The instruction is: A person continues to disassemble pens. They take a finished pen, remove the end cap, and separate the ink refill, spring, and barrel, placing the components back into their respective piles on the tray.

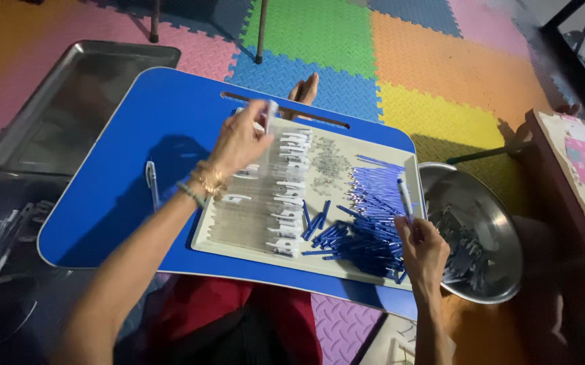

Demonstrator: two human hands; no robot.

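**Steel trays flank your blue lap desk**

Steel tray [49, 115] sits off the desk's left edge, well apart from your hands. On the blue desk [164, 115], a lone pen [151, 181] lies in open room near your left wrist. Your left hand [238, 142] hovers over the clear barrels [252, 216] in the white tray [373, 270], fingers pinched on a white-capped piece [270, 111]. Blue refills [367, 216] crowd the tray's right half. Your right hand [422, 253] rests at their edge, fingers closed on an upright pen [405, 197]. Just beyond the rim, a steel bowl [502, 223] holds small parts.
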